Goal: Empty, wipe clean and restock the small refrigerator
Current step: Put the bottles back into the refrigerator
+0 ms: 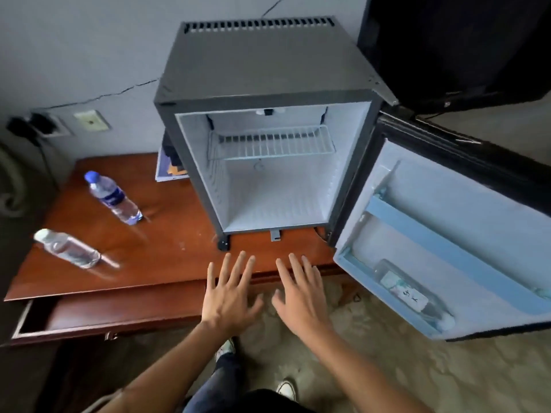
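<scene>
From the head camera, the small grey-cased refrigerator (268, 84) stands on the reddish-brown wooden table (167, 257) with its door (447, 234) swung wide to the right and its white cavity bare except for a wire shelf (269, 143). The left hand (229, 296) and right hand (301, 296) hover empty just in front of it, fingers spread wide. Two clear plastic water bottles, blue-capped (111, 196) and white-capped (67, 248), stand on the table to the left, while one clear bottle (408, 290) lies in the door's lower rack, so emptying looks nearly done; I judge it best to lift that bottle clear of the rack rail before wiping.
</scene>
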`<move>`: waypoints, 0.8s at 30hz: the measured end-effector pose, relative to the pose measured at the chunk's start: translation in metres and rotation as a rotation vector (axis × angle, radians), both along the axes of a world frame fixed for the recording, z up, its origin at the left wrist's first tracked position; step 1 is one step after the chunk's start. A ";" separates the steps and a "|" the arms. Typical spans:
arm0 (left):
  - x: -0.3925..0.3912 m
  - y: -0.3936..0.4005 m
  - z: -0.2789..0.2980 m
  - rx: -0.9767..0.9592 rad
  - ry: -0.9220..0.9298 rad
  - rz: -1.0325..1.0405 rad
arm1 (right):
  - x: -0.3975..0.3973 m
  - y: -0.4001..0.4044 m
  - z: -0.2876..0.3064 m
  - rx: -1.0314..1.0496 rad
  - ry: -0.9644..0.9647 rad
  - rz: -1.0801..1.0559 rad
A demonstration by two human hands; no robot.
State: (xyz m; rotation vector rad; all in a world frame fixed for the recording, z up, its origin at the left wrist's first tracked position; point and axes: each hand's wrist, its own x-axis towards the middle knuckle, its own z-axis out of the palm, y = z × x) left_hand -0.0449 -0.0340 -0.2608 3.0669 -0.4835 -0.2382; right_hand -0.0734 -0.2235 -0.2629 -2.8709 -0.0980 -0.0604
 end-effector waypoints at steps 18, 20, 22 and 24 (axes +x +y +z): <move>0.001 0.232 0.014 -0.072 -0.120 0.697 | 0.116 0.256 0.010 -0.050 -0.004 0.597; 0.004 0.260 0.014 -0.073 -0.144 0.759 | 0.129 0.296 0.012 -0.051 0.005 0.661; 0.007 0.288 0.014 -0.079 -0.154 0.813 | 0.142 0.338 0.017 -0.043 0.005 0.712; 0.008 0.312 0.012 -0.082 -0.159 0.863 | 0.158 0.382 0.023 -0.024 0.002 0.757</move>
